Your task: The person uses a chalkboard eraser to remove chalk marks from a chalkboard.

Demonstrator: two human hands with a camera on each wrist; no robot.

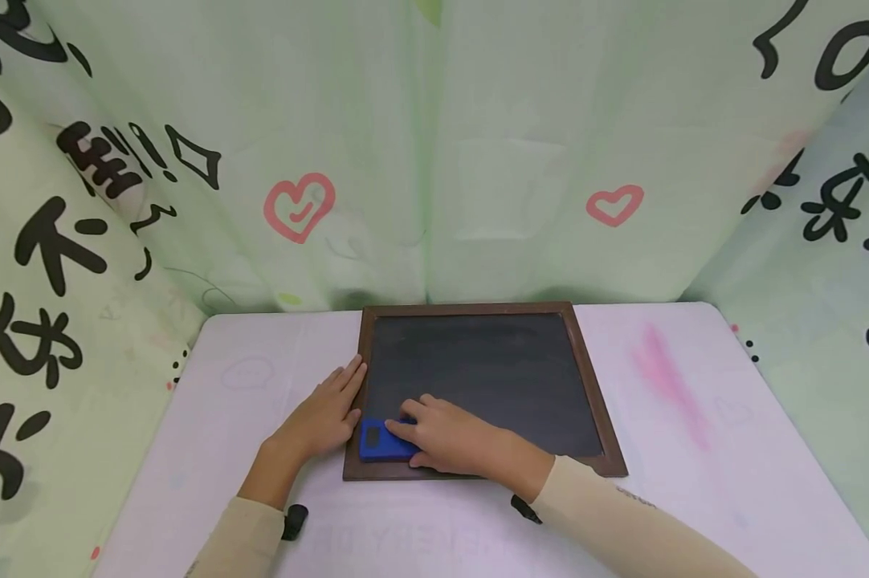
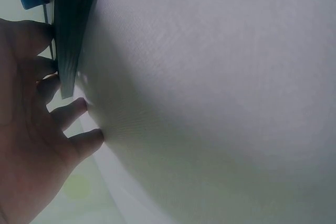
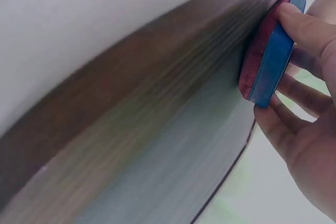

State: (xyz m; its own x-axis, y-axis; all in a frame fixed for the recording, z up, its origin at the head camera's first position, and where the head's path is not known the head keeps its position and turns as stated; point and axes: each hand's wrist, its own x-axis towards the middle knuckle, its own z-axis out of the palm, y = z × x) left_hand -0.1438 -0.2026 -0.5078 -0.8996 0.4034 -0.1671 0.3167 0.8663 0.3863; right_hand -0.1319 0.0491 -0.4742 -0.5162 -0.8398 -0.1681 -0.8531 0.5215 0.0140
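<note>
A small blackboard (image 1: 478,369) with a brown wooden frame lies on the white table. My right hand (image 1: 452,437) grips a blue chalkboard eraser (image 1: 380,443) at the board's lower left corner. In the right wrist view the eraser (image 3: 270,56) shows a blue top and a dark red felt side turned to the board, with thumb and fingers on its edges. My left hand (image 1: 326,413) rests on the left side of the frame, fingers extended. In the left wrist view its fingers lie along the frame's edge (image 2: 73,30), some touching the table.
The table (image 1: 695,498) has a pink smear (image 1: 669,385) to the right of the board. Pale green curtains (image 1: 507,160) with black characters and red hearts hang behind and at both sides. Dark straps (image 1: 295,522) show by the wrists.
</note>
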